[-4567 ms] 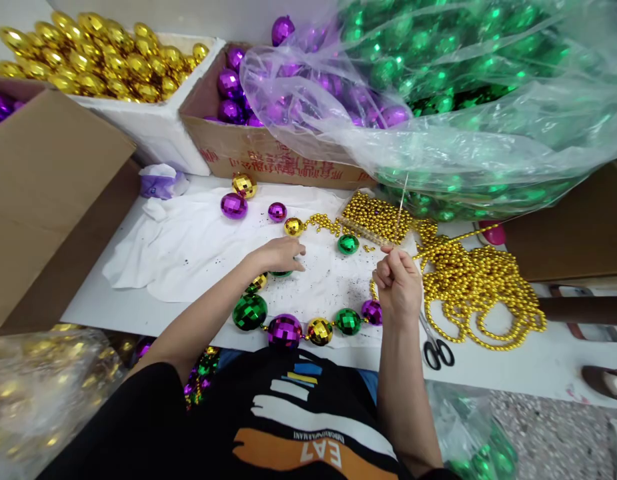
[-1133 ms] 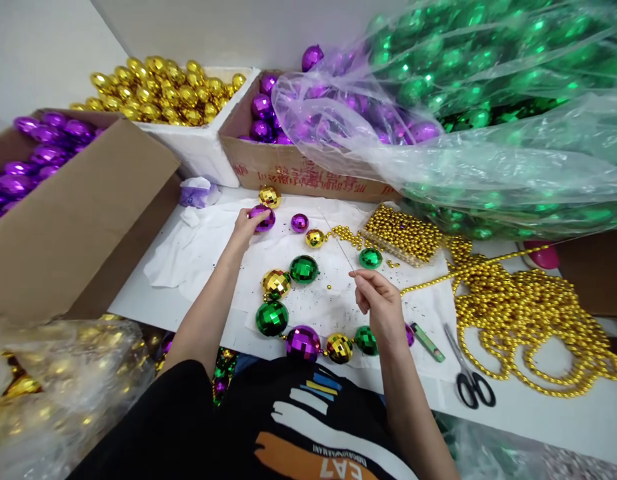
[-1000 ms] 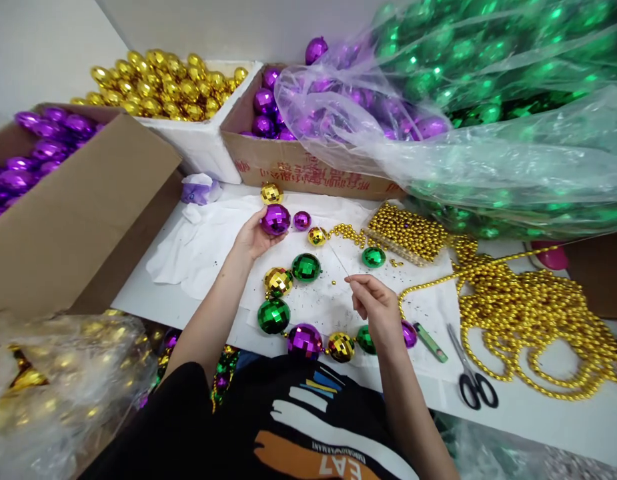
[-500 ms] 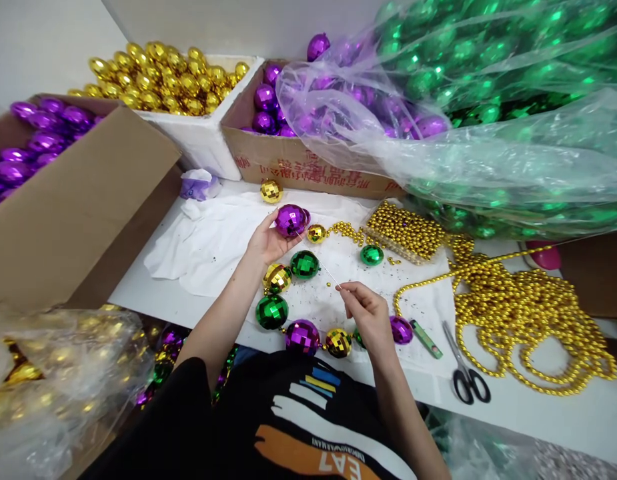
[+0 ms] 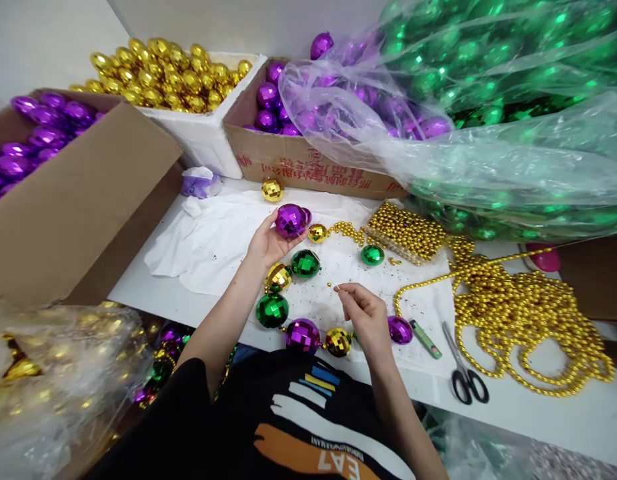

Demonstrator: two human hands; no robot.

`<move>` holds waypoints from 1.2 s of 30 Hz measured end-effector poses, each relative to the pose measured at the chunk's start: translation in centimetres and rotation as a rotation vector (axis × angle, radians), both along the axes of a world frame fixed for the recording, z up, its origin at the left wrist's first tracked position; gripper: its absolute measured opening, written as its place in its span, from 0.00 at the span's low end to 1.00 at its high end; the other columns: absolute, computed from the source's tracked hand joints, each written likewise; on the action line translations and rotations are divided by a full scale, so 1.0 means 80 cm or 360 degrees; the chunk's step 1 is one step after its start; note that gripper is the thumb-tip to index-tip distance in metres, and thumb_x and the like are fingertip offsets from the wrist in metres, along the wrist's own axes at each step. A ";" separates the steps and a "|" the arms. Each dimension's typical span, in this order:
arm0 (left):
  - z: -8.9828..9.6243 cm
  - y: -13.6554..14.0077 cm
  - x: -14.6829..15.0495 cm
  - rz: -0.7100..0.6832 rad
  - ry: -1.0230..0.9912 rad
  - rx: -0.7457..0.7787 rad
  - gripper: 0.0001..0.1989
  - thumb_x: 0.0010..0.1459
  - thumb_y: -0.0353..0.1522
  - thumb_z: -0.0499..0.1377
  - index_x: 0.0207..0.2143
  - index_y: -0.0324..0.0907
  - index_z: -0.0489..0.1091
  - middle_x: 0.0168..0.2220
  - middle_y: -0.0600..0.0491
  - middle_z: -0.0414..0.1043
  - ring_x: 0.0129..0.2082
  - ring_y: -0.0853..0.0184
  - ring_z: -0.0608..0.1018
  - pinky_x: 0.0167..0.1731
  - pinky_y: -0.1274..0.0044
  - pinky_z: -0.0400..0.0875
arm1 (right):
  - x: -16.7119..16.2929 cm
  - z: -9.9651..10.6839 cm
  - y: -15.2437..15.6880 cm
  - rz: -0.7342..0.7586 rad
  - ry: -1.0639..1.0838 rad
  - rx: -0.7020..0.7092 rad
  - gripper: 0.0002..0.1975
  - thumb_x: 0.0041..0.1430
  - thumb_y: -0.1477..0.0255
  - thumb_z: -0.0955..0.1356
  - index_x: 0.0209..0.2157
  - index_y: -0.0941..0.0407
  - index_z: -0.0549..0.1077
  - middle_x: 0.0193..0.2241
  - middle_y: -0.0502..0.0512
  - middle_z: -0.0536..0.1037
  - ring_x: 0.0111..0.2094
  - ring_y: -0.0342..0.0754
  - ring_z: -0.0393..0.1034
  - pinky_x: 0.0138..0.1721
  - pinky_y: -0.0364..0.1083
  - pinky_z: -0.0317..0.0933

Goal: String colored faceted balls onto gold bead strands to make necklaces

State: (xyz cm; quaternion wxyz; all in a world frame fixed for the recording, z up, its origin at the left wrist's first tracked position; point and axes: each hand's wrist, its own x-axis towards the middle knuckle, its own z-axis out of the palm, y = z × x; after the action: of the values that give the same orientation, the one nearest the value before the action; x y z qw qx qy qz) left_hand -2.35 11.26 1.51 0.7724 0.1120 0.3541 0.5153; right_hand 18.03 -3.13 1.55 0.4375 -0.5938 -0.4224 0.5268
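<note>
My left hand (image 5: 272, 241) is closed around a purple faceted ball (image 5: 290, 221), lifted over the white cloth. A thin pale string (image 5: 322, 264) runs taut from that ball to my right hand (image 5: 364, 311), whose thumb and forefinger pinch its lower end. Below my left hand lie a green ball (image 5: 305, 263) and a gold ball (image 5: 278, 277). A curved row continues with another green ball (image 5: 272, 311), a purple ball (image 5: 302, 336) and a smaller gold ball (image 5: 338, 342). Part of the row is hidden behind my right hand, and a purple ball (image 5: 400, 329) shows beyond it.
Scissors (image 5: 469, 373) and a green lighter (image 5: 426, 339) lie at right, near heaped gold bead strands (image 5: 533, 327). A clear tray (image 5: 407, 235) holds gold beads. Behind stand a cardboard box (image 5: 308, 157), a white foam box (image 5: 208, 143) and bagged green balls (image 5: 508, 153). Another carton (image 5: 83, 207) stands left.
My right hand has shifted very slightly left and up with the string's end. My left hand still holds the purple ball in nearly the same spot.
</note>
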 end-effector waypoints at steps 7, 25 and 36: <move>0.001 -0.018 0.031 0.0058 -0.0009 -0.0055 0.17 0.65 0.39 0.52 0.48 0.36 0.69 0.42 0.42 0.78 0.44 0.59 0.81 0.46 0.65 0.78 | -0.043 -0.005 -0.006 -0.0179 -0.0021 0.0146 0.13 0.60 0.62 0.66 0.36 0.57 0.75 0.18 0.44 0.62 0.20 0.39 0.54 0.23 0.41 0.48; 0.001 -0.032 0.049 0.0227 0.0010 -0.0159 0.15 0.65 0.39 0.53 0.46 0.37 0.70 0.39 0.44 0.78 0.39 0.62 0.81 0.42 0.67 0.80 | -0.021 0.020 0.031 0.0241 -0.0621 0.0339 0.11 0.60 0.68 0.63 0.35 0.56 0.76 0.17 0.46 0.66 0.19 0.41 0.56 0.25 0.42 0.49; 0.016 -0.031 0.034 0.0277 -0.0278 -0.0339 0.26 0.67 0.44 0.48 0.54 0.32 0.66 0.43 0.38 0.77 0.45 0.57 0.80 0.36 0.72 0.81 | -0.019 0.012 -0.005 0.0212 0.0165 -0.0022 0.13 0.59 0.62 0.66 0.37 0.57 0.73 0.17 0.42 0.57 0.18 0.38 0.49 0.20 0.40 0.43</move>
State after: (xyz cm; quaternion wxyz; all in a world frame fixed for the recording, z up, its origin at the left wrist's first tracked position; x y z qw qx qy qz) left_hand 0.36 8.81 2.77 0.7602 -0.0468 0.3467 0.5476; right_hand 16.54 -3.50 2.48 0.4186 -0.5393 -0.4341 0.5877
